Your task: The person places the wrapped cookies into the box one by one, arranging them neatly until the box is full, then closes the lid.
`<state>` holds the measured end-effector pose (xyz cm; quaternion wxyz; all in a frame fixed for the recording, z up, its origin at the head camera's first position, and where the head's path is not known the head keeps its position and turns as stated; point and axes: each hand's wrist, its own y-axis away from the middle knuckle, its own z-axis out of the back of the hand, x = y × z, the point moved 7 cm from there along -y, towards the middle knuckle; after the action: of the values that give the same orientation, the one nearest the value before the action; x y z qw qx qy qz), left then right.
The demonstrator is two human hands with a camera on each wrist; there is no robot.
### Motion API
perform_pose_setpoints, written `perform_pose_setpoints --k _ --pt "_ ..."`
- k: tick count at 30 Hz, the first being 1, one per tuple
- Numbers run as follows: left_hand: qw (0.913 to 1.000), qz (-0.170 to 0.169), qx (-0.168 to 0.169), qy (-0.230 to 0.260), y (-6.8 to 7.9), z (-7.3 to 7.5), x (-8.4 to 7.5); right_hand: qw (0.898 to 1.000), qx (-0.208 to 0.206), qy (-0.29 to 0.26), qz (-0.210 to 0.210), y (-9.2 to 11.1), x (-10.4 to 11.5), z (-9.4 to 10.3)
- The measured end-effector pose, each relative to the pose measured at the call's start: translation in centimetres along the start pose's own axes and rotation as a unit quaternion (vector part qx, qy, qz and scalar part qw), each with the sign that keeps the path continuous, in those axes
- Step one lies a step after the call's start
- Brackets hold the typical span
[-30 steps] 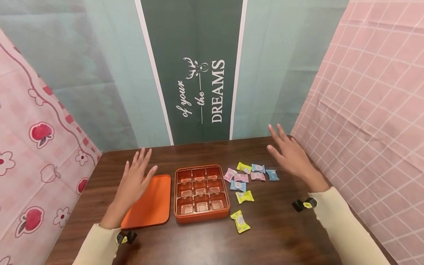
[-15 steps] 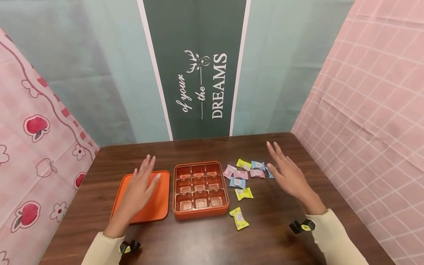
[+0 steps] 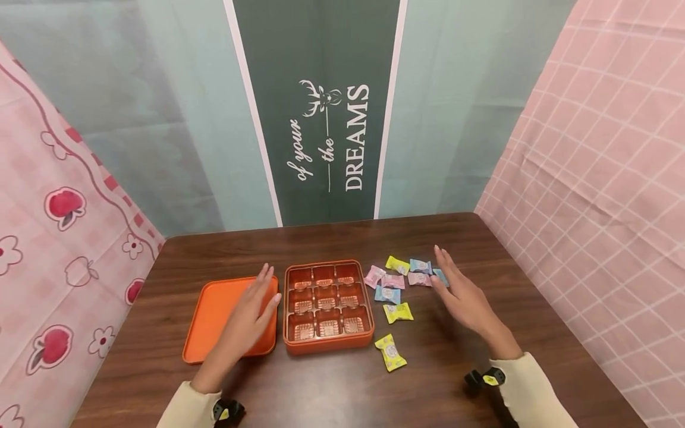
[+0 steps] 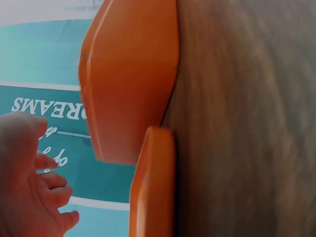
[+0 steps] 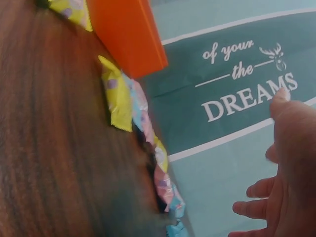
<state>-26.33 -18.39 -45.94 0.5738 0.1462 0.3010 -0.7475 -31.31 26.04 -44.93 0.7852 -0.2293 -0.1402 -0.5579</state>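
Note:
My left hand [image 3: 243, 327], fingers extended, hovers over the flat orange lid [image 3: 214, 315] and holds nothing. To the lid's right stands an orange box [image 3: 329, 345] with a tray of square compartments, all bare inside. My right hand [image 3: 465, 300] is held above the table with straight fingers, its fingertips overlapping a blue wrapped candy [image 3: 440, 276] in the head view. Several more candies lie right of the box: a yellow candy [image 3: 398, 312], a pink candy [image 3: 393, 282] and a light blue candy [image 3: 387, 295] among them. Another yellow candy [image 3: 391, 353] lies apart, nearer the front.
The brown wooden table [image 3: 342, 392] carries everything. Behind it hangs a green curtain [image 3: 326, 208] with white lettering. A pink fruit-print cloth [image 3: 80, 238] borders the left side, and a pink checked cloth [image 3: 578, 226] the right.
Both hands have come lower and inward: the left shifts right across the lid, the right moves toward the candies. The head view has tilted slightly. Lid, box and candies stay put.

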Motion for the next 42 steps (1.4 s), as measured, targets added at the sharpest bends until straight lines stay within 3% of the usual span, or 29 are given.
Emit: perform_pose_setpoints --k 15,23,32,42 --pt "0.9953 -0.006 0.000 0.097 0.2 -2.3 -1.7 0.999 0.013 -0.011 -0.040 0.3 -2.5 -1.9" --pt "0.9924 -0.006 -0.004 0.123 0.2 -2.9 -1.3 0.998 0.023 -0.011 -0.057 0.0 -2.9 -2.0" --pt "0.9853 0.020 -0.006 0.169 0.2 -3.7 -0.7 0.998 0.024 -0.014 -0.064 -0.1 -3.2 -1.7" --pt "0.9840 0.000 -0.041 0.173 0.2 -3.6 -0.9 0.997 0.031 -0.012 -0.070 -0.3 -3.5 -2.0"
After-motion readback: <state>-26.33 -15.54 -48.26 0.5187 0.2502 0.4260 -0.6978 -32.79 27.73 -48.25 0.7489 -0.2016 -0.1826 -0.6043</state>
